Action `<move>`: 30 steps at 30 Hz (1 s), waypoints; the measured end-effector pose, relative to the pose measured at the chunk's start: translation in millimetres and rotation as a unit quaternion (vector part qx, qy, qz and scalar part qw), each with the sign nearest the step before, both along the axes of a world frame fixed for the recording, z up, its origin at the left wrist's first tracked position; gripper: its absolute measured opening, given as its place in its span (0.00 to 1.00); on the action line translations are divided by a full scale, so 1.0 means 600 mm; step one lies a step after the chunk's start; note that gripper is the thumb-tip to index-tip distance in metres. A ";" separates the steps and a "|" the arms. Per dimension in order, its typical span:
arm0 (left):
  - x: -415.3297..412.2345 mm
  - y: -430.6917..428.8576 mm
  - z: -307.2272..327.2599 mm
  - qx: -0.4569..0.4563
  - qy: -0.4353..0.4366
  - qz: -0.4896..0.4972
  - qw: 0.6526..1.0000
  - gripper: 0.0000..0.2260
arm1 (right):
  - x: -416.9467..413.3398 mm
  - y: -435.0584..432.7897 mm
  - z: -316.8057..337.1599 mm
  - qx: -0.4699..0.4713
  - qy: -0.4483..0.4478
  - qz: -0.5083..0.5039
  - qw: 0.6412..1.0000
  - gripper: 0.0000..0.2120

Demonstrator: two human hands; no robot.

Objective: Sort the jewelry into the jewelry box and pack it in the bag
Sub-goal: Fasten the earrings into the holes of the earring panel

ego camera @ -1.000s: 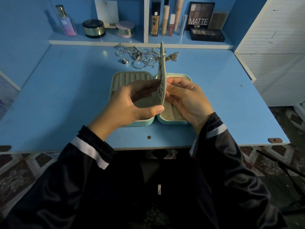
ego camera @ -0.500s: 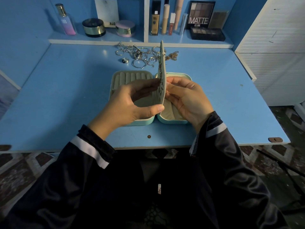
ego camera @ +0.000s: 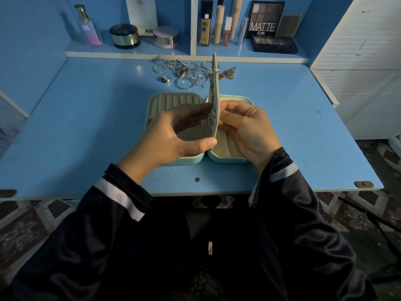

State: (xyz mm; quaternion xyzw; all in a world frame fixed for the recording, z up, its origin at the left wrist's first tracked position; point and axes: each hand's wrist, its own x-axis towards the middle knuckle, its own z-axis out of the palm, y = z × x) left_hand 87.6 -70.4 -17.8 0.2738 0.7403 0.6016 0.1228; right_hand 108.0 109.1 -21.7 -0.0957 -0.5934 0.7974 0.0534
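Head view: jewelry box (ego camera: 173,103) lies open flat on the blue desk (ego camera: 86,127), both halves facing up, just in front of us. Its earring panel (ego camera: 213,83) stands upright on edge between the halves.

Left hand (ego camera: 173,135) grips the panel, thumb at the lower edge, fingers curled onto the left face. Right hand (ego camera: 249,127) has its fingertips bunched narrow against the right face, pinching there.

Our reading: we are fixing a small piece through the panel. To do it well, we would brace the panel steady with the left hand, work only the right fingertips, and keep over the box so a dropped piece lands inside.

Loose jewelry pile (ego camera: 186,72) sits beyond the box, unsorted.

Hard to make out: whether the right fingers hold a stud, and which pieces hang on the panel. No bag in view.
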 end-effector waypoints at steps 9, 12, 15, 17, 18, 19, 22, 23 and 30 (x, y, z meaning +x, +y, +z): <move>-0.001 -0.001 -0.001 -0.006 0.001 0.003 1.000 0.31 | 0.001 0.002 0.002 0.153 0.059 -0.030 0.986 0.01; -0.001 -0.001 -0.002 -0.007 -0.001 0.004 1.000 0.32 | -0.001 0.001 0.001 0.172 0.067 -0.036 0.982 0.02; -0.001 -0.001 -0.002 -0.008 -0.001 0.003 1.000 0.33 | 0.000 0.001 -0.002 0.175 0.079 -0.040 0.981 0.02; -0.001 0.000 -0.002 -0.005 -0.002 0.003 1.000 0.32 | 0.000 0.002 -0.004 0.156 0.082 -0.029 0.984 0.03; -0.001 0.001 -0.002 -0.003 -0.004 0.003 1.000 0.32 | 0.000 0.003 -0.004 0.143 0.081 -0.022 0.986 0.03; -0.001 0.001 -0.003 0.000 -0.006 0.004 1.000 0.31 | 0.000 0.004 -0.004 0.131 0.081 -0.015 0.988 0.04; -0.002 0.001 -0.003 0.003 -0.008 0.005 1.000 0.30 | 0.000 0.005 -0.003 0.114 0.081 -0.005 0.990 0.02; -0.003 0.001 -0.003 0.003 -0.009 0.005 1.000 0.30 | 0.000 0.005 -0.003 0.114 0.080 -0.003 0.990 0.02; -0.002 0.000 -0.001 0.002 -0.010 0.001 1.000 0.30 | -0.001 0.006 -0.001 0.177 0.089 -0.002 0.980 0.05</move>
